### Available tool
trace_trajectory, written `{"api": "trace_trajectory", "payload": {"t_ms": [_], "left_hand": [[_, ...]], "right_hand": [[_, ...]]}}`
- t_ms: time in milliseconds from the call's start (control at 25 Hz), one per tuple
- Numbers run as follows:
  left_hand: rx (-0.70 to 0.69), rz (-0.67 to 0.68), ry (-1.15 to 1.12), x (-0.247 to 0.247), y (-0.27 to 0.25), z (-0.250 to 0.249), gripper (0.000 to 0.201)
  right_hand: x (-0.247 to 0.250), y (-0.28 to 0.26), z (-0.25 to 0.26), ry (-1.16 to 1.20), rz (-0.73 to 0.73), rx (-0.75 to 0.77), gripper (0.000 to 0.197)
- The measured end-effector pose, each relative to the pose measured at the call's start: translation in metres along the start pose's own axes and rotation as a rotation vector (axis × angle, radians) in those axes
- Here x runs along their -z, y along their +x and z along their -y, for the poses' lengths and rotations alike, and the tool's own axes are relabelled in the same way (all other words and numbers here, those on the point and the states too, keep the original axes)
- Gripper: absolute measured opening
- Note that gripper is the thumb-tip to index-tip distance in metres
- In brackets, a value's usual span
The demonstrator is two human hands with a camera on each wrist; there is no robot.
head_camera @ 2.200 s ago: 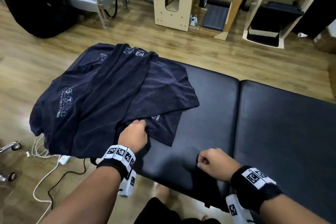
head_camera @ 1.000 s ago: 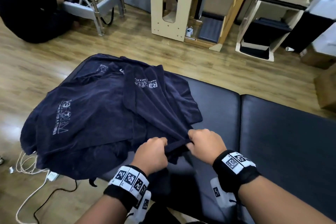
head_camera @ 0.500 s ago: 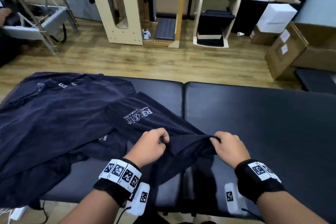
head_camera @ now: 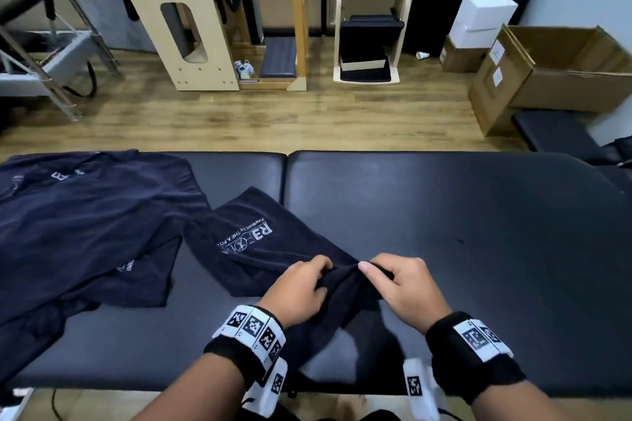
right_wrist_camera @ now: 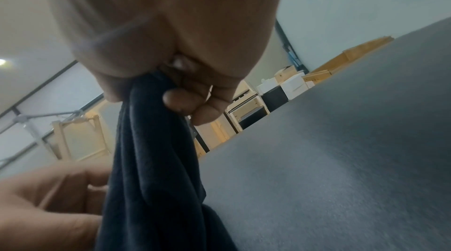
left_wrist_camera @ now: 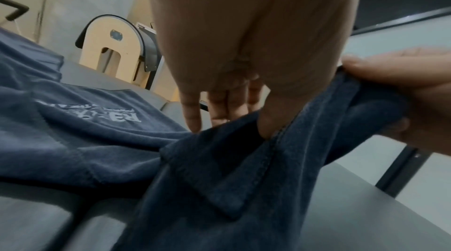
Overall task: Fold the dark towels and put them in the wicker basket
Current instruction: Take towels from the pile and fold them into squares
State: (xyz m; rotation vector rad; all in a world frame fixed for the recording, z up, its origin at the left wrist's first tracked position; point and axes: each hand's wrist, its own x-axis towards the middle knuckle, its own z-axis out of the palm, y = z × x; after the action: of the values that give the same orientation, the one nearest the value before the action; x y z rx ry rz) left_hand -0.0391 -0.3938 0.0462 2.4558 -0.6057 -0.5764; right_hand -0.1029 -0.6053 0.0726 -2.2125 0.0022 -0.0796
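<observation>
A dark navy towel (head_camera: 253, 243) with a white logo lies half spread on the black padded table (head_camera: 444, 215), its near edge bunched up between my hands. My left hand (head_camera: 323, 272) pinches that edge from the left, and my right hand (head_camera: 369, 270) grips it from the right, the two almost touching. In the left wrist view the thumb presses into the towel (left_wrist_camera: 219, 168). The right wrist view shows curled fingers (right_wrist_camera: 180, 100) round a hanging fold of towel (right_wrist_camera: 151, 139). More dark towels (head_camera: 85, 222) lie piled at the table's left end. No wicker basket is in view.
The right half of the table is bare padding. Beyond its far edge is wood floor, with a wooden arched apparatus (head_camera: 178, 20), a wooden stand (head_camera: 372, 20), cardboard boxes (head_camera: 564, 72) at the right and a metal frame (head_camera: 51, 55) at the left.
The logo towel has been dragged right, off the pile and toward the table's middle. My right hand joined the left on its edge, and the hands have drawn close together. The head view swung right.
</observation>
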Motion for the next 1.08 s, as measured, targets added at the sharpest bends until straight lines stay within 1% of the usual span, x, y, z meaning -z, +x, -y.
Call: {"api": "trace_trajectory", "payload": {"t_ms": [40,80,160,200,240,280,320,360,440,480,520,560,640,760,840,880,960,1000,1040,1080], "left_hand": [[-0.015,0.002,0.0,0.002,-0.001,0.001,0.017],[-0.01,0.0,-0.011,0.005,-0.002,0.0,0.013],[0.021,-0.018,-0.083,0.014,-0.002,-0.005,0.008],[0.019,-0.027,-0.118,0.018,0.0,-0.008,0.007],[-0.004,-0.03,-0.128,0.021,0.002,-0.013,0.007],[-0.038,-0.028,-0.127,0.024,0.004,-0.018,0.009],[-0.07,-0.022,-0.119,0.027,0.005,-0.023,0.011],[-0.097,-0.027,-0.115,0.031,0.006,-0.027,0.013],[-0.118,-0.06,-0.131,0.037,0.005,-0.029,0.014],[-0.109,-0.07,-0.16,0.041,0.003,-0.027,0.015],[-0.095,-0.066,-0.199,0.045,0.001,-0.024,0.019],[-0.08,-0.044,-0.232,0.048,-0.003,-0.019,0.025],[-0.088,0.003,-0.213,0.054,-0.009,-0.007,0.029],[-0.109,-0.054,-0.147,0.063,-0.012,0.009,0.02],[-0.1,-0.085,-0.179,0.07,-0.009,0.017,0.016],[-0.101,-0.078,-0.219,0.073,-0.008,0.019,0.014],[-0.112,-0.054,-0.338,0.08,-0.004,0.015,0.009],[-0.119,-0.06,-0.378,0.082,-0.003,0.01,0.008],[-0.13,-0.078,-0.389,0.085,0.0,0.004,0.006],[-0.148,-0.101,-0.373,0.086,0.002,-0.002,0.006]], "right_hand": [[0.001,0.001,-0.003,-0.017,-0.008,-0.027,0.042],[0.0,0.003,-0.005,-0.084,0.003,-0.067,0.04],[-0.005,0.007,-0.006,-0.349,0.104,-0.182,0.032],[-0.009,0.008,-0.003,-0.484,0.149,-0.235,0.025],[-0.012,0.009,0.0,-0.556,0.188,-0.275,0.025],[-0.017,0.009,0.003,-0.549,0.199,-0.265,0.037],[-0.02,0.009,0.006,-0.493,0.192,-0.223,0.047],[-0.025,0.011,0.01,-0.444,0.163,-0.16,0.05],[-0.032,0.015,0.022,-0.422,0.105,-0.033,0.04],[-0.035,0.018,0.023,-0.433,0.059,0.007,0.032],[-0.035,0.022,0.027,-0.415,0.031,0.01,0.025],[-0.032,0.026,0.028,-0.375,0.018,-0.005,0.022],[-0.024,0.033,0.032,-0.272,-0.003,-0.054,0.027],[-0.012,0.039,0.035,-0.159,-0.071,-0.127,0.032],[-0.006,0.044,0.035,-0.011,-0.122,-0.229,0.037],[-0.001,0.046,0.034,0.033,-0.141,-0.296,0.037],[0.006,0.049,0.034,-0.008,-0.13,-0.377,0.034],[0.008,0.049,0.036,-0.096,-0.099,-0.365,0.034],[0.008,0.048,0.041,-0.202,-0.058,-0.306,0.038],[0.006,0.045,0.047,-0.282,-0.002,-0.226,0.048]]}}
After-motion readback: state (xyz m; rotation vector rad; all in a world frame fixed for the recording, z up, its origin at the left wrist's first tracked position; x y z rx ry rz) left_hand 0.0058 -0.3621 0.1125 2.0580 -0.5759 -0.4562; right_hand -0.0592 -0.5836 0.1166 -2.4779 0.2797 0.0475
